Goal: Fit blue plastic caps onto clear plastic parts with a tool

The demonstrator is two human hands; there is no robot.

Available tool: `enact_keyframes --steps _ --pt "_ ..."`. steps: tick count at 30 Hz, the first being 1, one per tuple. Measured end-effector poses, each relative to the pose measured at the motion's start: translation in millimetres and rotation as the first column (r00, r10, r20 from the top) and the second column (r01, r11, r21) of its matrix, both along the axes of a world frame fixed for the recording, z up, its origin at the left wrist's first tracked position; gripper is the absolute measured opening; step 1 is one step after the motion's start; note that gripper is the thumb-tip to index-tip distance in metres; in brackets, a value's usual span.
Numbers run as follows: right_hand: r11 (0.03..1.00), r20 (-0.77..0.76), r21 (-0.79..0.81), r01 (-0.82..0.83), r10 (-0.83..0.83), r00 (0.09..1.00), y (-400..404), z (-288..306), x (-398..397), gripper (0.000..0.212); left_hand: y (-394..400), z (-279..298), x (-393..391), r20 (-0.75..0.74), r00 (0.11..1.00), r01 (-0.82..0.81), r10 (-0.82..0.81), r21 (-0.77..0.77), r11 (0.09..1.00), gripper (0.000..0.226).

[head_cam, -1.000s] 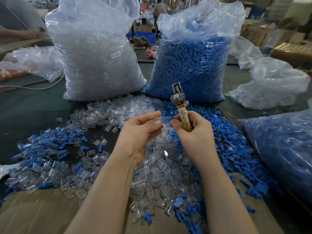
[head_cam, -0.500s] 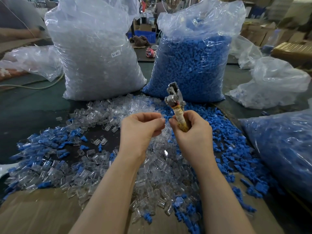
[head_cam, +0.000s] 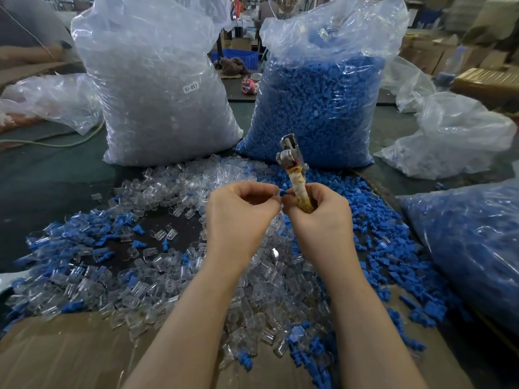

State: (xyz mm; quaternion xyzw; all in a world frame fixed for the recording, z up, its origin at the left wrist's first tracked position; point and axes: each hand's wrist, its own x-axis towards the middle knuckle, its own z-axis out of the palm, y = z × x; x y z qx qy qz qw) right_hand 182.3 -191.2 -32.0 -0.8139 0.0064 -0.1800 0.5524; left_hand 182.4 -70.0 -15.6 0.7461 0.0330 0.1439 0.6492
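Observation:
My right hand (head_cam: 318,217) is closed around the taped handle of a metal tool (head_cam: 292,164), which stands upright with its steel head above my fist. My left hand (head_cam: 241,217) is curled beside it, fingertips pinching a small blue cap (head_cam: 281,193) that touches the right thumb. Whether a clear part is also held there is hidden by the fingers. Below my hands a heap of loose clear parts (head_cam: 174,189) covers the table, with loose blue caps (head_cam: 393,248) spread to the right and fitted clear-and-blue pieces (head_cam: 81,240) to the left.
Two tall plastic bags stand behind the heap: clear parts (head_cam: 157,88) on the left, blue caps (head_cam: 323,94) on the right. Another bag of blue pieces (head_cam: 471,248) lies at the right edge. Brown cardboard (head_cam: 56,352) lies in front. Crumpled bags (head_cam: 455,136) lie at the back right.
My left hand has curled from flat and open into a pinch and moved up to the right hand; a blue cap now shows at its fingertips. The tool has tilted slightly.

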Motion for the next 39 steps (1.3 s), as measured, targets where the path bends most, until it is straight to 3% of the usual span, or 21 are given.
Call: enact_keyframes --steps 10,15,21,39 --pt "0.981 -0.102 0.157 -0.109 0.126 0.987 -1 8 -3 0.013 1 -5 1 0.011 1.0 -0.02 0.02 0.023 1.0 0.011" --pt "0.973 -0.207 0.024 -0.228 0.228 0.951 -15 7 -5 0.003 5 -6 5 -0.031 0.999 0.027 -0.033 -0.171 0.985 0.011" --pt "0.932 -0.289 -0.121 -0.341 0.295 0.911 -26 5 -7 0.013 11 -3 6 -0.012 0.997 0.066 -0.074 -0.35 0.934 0.009" --pt "0.874 -0.297 -0.248 -0.418 0.342 0.891 -23 7 -7 0.008 20 -5 11 0.009 0.99 0.128 -0.137 -0.415 0.901 0.007"
